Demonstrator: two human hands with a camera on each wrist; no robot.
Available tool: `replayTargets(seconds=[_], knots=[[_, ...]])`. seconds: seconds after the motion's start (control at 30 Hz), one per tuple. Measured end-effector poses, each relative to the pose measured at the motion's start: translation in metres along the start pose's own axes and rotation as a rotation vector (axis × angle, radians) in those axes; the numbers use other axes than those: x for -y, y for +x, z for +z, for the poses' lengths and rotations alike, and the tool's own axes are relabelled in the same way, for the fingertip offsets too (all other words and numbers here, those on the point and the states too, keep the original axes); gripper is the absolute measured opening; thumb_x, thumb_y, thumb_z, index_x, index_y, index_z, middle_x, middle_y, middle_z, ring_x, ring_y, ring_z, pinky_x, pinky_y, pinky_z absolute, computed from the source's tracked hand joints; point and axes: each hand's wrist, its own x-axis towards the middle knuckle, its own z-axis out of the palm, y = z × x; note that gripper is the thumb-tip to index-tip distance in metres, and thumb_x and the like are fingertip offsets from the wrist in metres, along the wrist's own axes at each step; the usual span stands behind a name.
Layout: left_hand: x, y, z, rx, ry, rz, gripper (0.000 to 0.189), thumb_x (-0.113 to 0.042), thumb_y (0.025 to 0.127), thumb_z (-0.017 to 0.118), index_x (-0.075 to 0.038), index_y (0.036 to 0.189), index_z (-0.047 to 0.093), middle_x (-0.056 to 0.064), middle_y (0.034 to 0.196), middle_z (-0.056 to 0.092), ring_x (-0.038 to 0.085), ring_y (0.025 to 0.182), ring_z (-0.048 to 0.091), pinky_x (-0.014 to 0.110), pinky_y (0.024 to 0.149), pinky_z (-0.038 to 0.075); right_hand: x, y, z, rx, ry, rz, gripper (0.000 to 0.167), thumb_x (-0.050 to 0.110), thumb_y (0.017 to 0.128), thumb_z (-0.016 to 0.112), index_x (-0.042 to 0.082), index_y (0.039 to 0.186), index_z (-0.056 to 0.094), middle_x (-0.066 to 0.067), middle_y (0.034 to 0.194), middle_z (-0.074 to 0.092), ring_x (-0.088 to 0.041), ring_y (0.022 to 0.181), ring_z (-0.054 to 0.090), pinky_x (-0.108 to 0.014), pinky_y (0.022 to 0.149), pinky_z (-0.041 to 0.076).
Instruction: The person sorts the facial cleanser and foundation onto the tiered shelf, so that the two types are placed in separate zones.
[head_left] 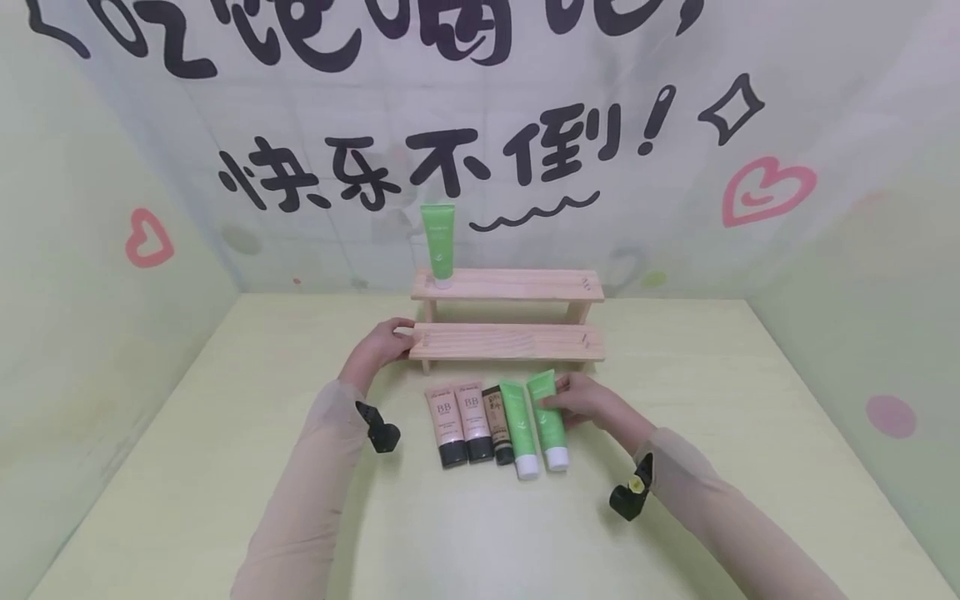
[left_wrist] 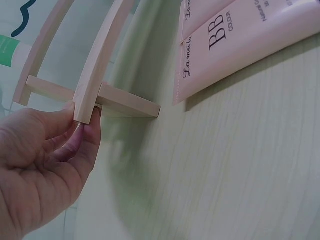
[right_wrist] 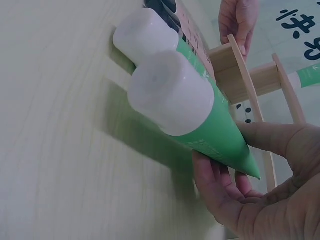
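My left hand [head_left: 387,340] pinches the left end of the lower step of a two-step wooden rack [head_left: 506,342], thumb on top and fingers beneath in the left wrist view. With my right hand [head_left: 588,398] I grip the rightmost green tube [head_left: 550,421] between thumb and fingers; in the right wrist view its white cap [right_wrist: 170,95] points toward the camera. Beside it lies another green tube [head_left: 519,425], then a small brown tube [head_left: 497,421] with a black cap. Two pink BB tubes [head_left: 472,417] with black caps lie further left.
On the rack's upper step, at its left end, a green tube [head_left: 439,242] stands upright on its white cap. Behind the pale wooden table [head_left: 465,542] hangs a white cloth [head_left: 360,108] with black lettering. Pale walls [head_left: 862,333] enclose both sides.
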Motion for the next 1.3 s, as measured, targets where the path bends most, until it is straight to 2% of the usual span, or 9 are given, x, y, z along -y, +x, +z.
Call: replayTargets(seconds=[0.17, 0.47, 0.6, 0.8, 0.97, 1.3], knots=[[0.003, -0.002, 0.0, -0.01, 0.012, 0.002, 0.047, -0.013, 0.096, 0.044, -0.005, 0.14, 0.031, 0.023, 0.133, 0.045, 0.025, 0.109, 0.055, 0.031, 0.09, 0.048, 0.004, -0.004, -0.004, 0.026, 0.02, -0.015, 0.042, 0.017, 0.083, 0.065, -0.006, 0.114, 0.049, -0.017, 0.102, 0.06, -0.02, 0.079, 0.063, -0.036, 0.072, 0.055], [0.005, 0.003, 0.002, -0.003, 0.024, -0.003, 0.047, -0.012, 0.095, 0.046, -0.005, 0.139, 0.032, 0.022, 0.132, 0.046, 0.025, 0.109, 0.055, 0.032, 0.092, 0.047, 0.008, -0.01, -0.009, 0.053, 0.003, -0.049, 0.043, 0.02, 0.082, 0.066, -0.007, 0.113, 0.053, -0.015, 0.097, 0.062, -0.019, 0.077, 0.063, -0.035, 0.071, 0.055], [0.006, 0.006, 0.002, -0.004, 0.046, 0.01, 0.048, -0.013, 0.094, 0.048, -0.003, 0.138, 0.033, 0.023, 0.128, 0.049, 0.022, 0.102, 0.059, 0.03, 0.085, 0.05, 0.01, -0.01, -0.01, 0.069, 0.004, -0.076, 0.043, 0.02, 0.082, 0.066, -0.008, 0.114, 0.054, -0.016, 0.098, 0.062, -0.019, 0.078, 0.063, -0.035, 0.072, 0.055], [0.007, 0.004, 0.002, -0.014, 0.006, 0.015, 0.046, -0.011, 0.095, 0.045, -0.004, 0.138, 0.033, 0.023, 0.131, 0.047, 0.023, 0.106, 0.056, 0.028, 0.088, 0.048, 0.015, -0.01, -0.01, 0.083, 0.01, -0.103, 0.043, 0.019, 0.082, 0.066, -0.009, 0.113, 0.053, -0.017, 0.097, 0.062, -0.019, 0.077, 0.063, -0.036, 0.072, 0.056], [0.005, 0.002, 0.002, -0.01, 0.018, 0.018, 0.047, -0.014, 0.095, 0.046, -0.004, 0.139, 0.032, 0.023, 0.133, 0.045, 0.023, 0.107, 0.056, 0.027, 0.087, 0.048, 0.019, -0.011, -0.011, 0.082, 0.007, -0.12, 0.042, 0.02, 0.082, 0.066, -0.009, 0.11, 0.055, -0.016, 0.098, 0.061, -0.019, 0.08, 0.063, -0.037, 0.074, 0.055], [0.005, 0.002, 0.001, -0.014, -0.004, 0.018, 0.046, -0.012, 0.095, 0.045, -0.004, 0.138, 0.033, 0.023, 0.132, 0.046, 0.022, 0.103, 0.056, 0.027, 0.086, 0.048, 0.027, -0.009, -0.014, 0.107, 0.038, -0.173, 0.044, 0.02, 0.082, 0.066, -0.008, 0.115, 0.054, -0.016, 0.101, 0.063, -0.017, 0.082, 0.062, -0.036, 0.077, 0.055]])
